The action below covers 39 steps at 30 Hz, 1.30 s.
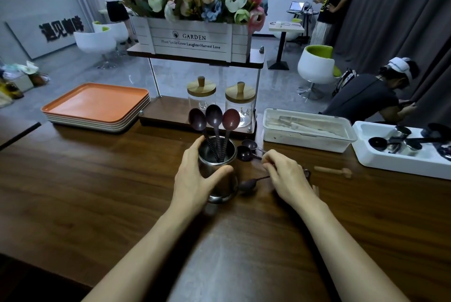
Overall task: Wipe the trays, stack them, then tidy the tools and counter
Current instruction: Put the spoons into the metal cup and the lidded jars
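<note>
Gripped cup (229, 183), pinched spoon (248, 184), jars (201, 93) behind, trays (97, 104) left, bins (305, 142) right

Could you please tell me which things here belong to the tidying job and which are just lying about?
Job: stacked trays, cup held by the left hand, three spoons in it, loose spoon pinched by the right hand, scoops, wooden tool, counter.
Lying about: flower box, two jars, lidded box, chairs.
</note>
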Each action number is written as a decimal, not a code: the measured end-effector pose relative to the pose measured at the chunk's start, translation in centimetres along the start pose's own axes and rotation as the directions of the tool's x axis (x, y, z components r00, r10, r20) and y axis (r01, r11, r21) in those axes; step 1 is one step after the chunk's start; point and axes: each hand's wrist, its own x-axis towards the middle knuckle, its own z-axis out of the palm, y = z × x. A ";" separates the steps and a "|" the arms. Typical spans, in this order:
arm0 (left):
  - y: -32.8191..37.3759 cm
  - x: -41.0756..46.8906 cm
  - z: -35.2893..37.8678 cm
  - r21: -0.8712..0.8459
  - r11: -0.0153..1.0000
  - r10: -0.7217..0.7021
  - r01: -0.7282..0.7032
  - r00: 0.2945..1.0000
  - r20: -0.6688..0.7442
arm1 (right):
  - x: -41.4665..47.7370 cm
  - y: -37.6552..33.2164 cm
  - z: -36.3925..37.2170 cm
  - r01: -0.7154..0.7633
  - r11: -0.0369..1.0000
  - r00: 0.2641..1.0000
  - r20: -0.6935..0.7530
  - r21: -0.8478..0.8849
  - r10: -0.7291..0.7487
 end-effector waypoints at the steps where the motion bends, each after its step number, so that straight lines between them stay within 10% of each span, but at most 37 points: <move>1: 0.0 0.0 0.0 -0.001 1.000 -0.001 0.001 1.000 0.003 | 0.0 -0.3 -0.2 -0.012 1.000 1.000 0.005 0.011 0.012; 12: 0.2 0.0 -0.3 0.018 1.000 0.011 -0.012 1.000 0.029 | -1.8 0.1 -1.8 -0.113 0.984 0.911 0.380 -0.140 0.159; 22: -0.1 0.1 -0.2 0.015 1.000 0.019 -0.019 0.999 0.040 | -2.0 0.2 -1.4 -0.161 0.980 0.973 0.149 -0.113 0.177; 28: -0.2 0.1 -0.1 0.009 1.000 0.016 -0.017 0.999 0.044 | -0.4 -0.6 -2.3 -0.277 0.914 0.957 -0.004 0.297 0.291; 33: -0.1 0.2 -0.2 0.002 1.000 0.011 -0.011 0.996 0.093 | 0.6 -3.6 -4.1 -0.197 0.557 0.930 -0.026 0.807 0.367; 39: -0.3 0.2 -0.8 0.021 0.999 0.021 -0.024 0.986 0.163 | 1.9 -6.8 -6.9 -0.068 0.425 0.913 -0.116 0.903 0.391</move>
